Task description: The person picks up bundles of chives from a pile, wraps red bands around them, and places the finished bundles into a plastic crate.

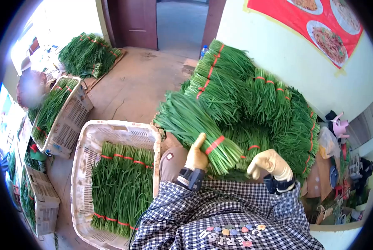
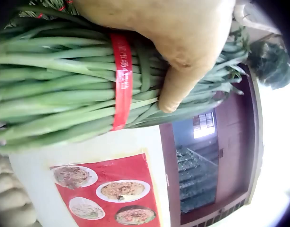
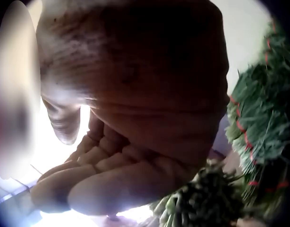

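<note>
In the head view my gloved left hand point(image 1: 197, 158) grips a bunch of green chives point(image 1: 186, 118) bound with a red band point(image 1: 215, 144). Its leafy tips point up and to the left, its pale stem ends toward the right hand. The left wrist view shows the thumb lying across the chives beside the printed band point(image 2: 122, 80); the other fingers are hidden. My gloved right hand point(image 1: 272, 164) hovers just right of the stem ends, fingers loosely bent. In the right wrist view nothing lies in its palm point(image 3: 140, 90).
A large pile of banded chives point(image 1: 224, 79) rises ahead, against the wall. Left of my knee stands a white plastic crate point(image 1: 83, 183) with banded chives inside. More filled crates point(image 1: 67, 125) and another pile point(image 1: 86, 54) are farther left, near a blurred person. Beyond is a doorway point(image 1: 181, 29).
</note>
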Tool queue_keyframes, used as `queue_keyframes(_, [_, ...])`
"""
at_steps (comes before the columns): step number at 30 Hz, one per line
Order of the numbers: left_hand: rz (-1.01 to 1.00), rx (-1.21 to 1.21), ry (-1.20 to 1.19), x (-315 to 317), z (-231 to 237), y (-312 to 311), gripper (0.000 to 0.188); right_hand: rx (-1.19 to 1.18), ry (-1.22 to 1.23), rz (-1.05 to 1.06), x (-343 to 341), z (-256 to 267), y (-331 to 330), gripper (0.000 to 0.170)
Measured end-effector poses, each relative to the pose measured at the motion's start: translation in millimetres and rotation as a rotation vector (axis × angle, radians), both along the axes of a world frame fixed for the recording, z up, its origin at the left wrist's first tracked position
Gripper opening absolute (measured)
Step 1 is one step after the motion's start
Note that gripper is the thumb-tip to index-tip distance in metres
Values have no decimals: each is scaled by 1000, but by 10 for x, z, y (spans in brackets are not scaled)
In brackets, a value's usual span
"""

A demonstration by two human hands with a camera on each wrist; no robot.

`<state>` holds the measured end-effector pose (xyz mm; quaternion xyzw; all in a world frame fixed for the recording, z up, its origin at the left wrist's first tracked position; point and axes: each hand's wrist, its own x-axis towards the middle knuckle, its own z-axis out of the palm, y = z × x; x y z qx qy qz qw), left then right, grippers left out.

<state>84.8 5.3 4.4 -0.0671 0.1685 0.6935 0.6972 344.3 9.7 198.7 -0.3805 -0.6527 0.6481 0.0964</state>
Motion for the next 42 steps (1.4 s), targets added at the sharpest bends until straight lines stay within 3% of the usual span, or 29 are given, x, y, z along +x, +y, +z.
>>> queue_keyframes(2, [23, 89, 326, 54, 17, -5, 44, 363, -213, -381, -6, -233, 105, 32])
queue_keyframes(3, [24, 122, 405, 116, 50, -39, 49, 456, -123, -455, 1, -320, 158, 37])
queue_keyframes(4, [22, 157, 483, 162, 180, -92, 54, 368, 134, -380, 78, -480, 260, 58])
queue_keyframes(8, [-120, 278, 700, 307, 117, -132, 65, 392, 63, -339, -369, -634, 273, 113])
queue_keyframes(10, [-155, 332, 844, 349, 143, -167, 65, 735, 22, -413, -620, -740, 325, 109])
queue_keyframes(12, [-94, 339, 781, 465, 15, -185, 61, 584, 33, -460, -763, -702, 365, 79])
queue_keyframes(13, [-226, 261, 778, 389, 193, -220, 77, 512, 155, -627, -832, -766, 399, 65])
queue_keyframes(14, [-225, 267, 783, 350, 199, -199, 77, 517, 161, -628, -795, -777, 427, 65])
queue_keyframes(17, [-252, 296, 778, 318, 159, -175, 73, 458, 283, -675, -718, -684, 358, 31])
queue_keyframes(26, [-339, 237, 837, 279, 371, -287, 67, 479, 295, -647, -643, -624, 256, 29])
queue_keyframes(30, [-267, 253, 857, 287, 381, -323, 66, 467, 304, -577, -582, -606, 254, 35])
queue_keyframes(33, [-214, 323, 883, 300, 202, -277, 66, 344, 181, -605, -547, -429, 144, 46])
queue_keyframes(35, [-207, 327, 919, 301, 112, -246, 66, 575, -15, -589, -491, -242, 30, 71])
queue_keyframes(36, [-202, 332, 951, 318, 65, -237, 66, 669, 258, -581, -433, -300, 76, 82])
queue_keyframes(38, [-208, 319, 923, 333, 107, -251, 66, 1285, 4, -792, -402, -3, -55, 70])
queue_keyframes(40, [-218, 308, 893, 354, 116, -246, 66, 1414, -7, -776, -374, 346, -276, 53])
queue_keyframes(41, [-201, 334, 941, 364, 108, -234, 67, 1439, 118, -707, -401, 385, -328, 35])
queue_keyframes(42, [-183, 362, 990, 370, 101, -217, 68, 1378, 200, -618, -476, 455, -394, 29])
